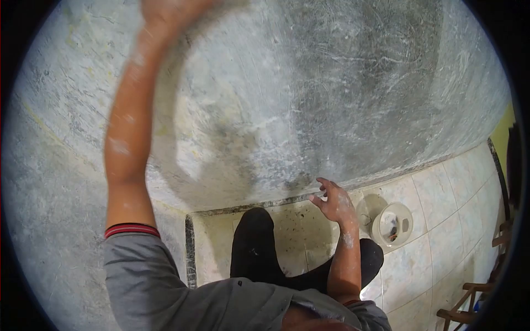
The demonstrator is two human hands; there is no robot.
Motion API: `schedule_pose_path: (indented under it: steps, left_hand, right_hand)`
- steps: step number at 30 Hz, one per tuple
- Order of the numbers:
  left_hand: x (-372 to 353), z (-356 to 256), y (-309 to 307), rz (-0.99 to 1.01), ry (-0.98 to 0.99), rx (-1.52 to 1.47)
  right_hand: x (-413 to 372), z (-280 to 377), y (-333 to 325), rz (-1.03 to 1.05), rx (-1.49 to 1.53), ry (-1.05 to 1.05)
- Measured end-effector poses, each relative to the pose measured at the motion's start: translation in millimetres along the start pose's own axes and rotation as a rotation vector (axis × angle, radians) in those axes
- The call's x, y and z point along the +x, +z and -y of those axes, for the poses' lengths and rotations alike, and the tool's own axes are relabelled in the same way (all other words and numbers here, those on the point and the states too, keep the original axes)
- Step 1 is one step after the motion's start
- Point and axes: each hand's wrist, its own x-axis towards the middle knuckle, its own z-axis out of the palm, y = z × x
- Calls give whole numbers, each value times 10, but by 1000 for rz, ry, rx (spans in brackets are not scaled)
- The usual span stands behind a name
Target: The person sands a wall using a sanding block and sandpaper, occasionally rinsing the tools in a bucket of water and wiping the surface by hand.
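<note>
My left hand (pixel 175 12) is raised against the grey, scuffed wall (pixel 353 88) at the top edge of the view. It is smeared by motion and partly cut off, so its fingers and anything in them do not show. White smears mark the forearm below it. Low in front of the wall, my right hand (pixel 335 205) hangs in the air above my knee with its fingers apart and nothing in them. White dust or paste coats its back and wrist. Right of that hand, a whitish plastic tub (pixel 393 225) stands on the floor with dark and orange bits inside.
Light tiles (pixel 425 254) cover the floor, with dark specks near the wall's foot. A wooden stool or frame (pixel 464 315) stands at lower right. The wall turns a corner on the left, with a dark strip (pixel 191 251) at its base.
</note>
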Motion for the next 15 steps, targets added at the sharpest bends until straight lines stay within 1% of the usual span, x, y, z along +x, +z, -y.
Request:
schedule_pose_path:
  steps: [1,2,3,4,5,7,8,9,10,12,13,15]
  left_hand:
    - [-224,-230,-84,102,66,-215]
    - [-657,-575,-199,200,134,-429]
    - [-1192,-820,-246,425,145,-463]
    - [-1718,-1015,-318,586,261,-610]
    - [-1970,-1095,-334,740,379,-748]
    - [-1522,-819,-207,660,426,-714]
    - [-1183,-621,-154,608,463,-699]
    - [-666,-382,-119,366,399,-595]
    - [-165,-36,-47,261,323,-516]
    - [675,546,-29,420,-46,-190]
    - [889,770,106,81,-14,14]
    - [617,548,166,-6,16,-39]
  right_hand:
    - [11,44,-9,5,10,-1]
    - [32,108,-46,57,36,28]
    - [39,144,-75,104,58,56]
    - [29,122,-71,94,58,48]
    - [24,73,-53,74,56,44]
    - [43,26,-80,22,54,20]
    - [22,8,-93,21,58,59]
    - [22,-9,-108,22,62,99]
    - [33,-23,-116,40,47,105]
    - [22,-70,-63,46,23,108]
    - [39,-83,-54,51,0,115]
    - [7,-66,-59,43,-21,91]
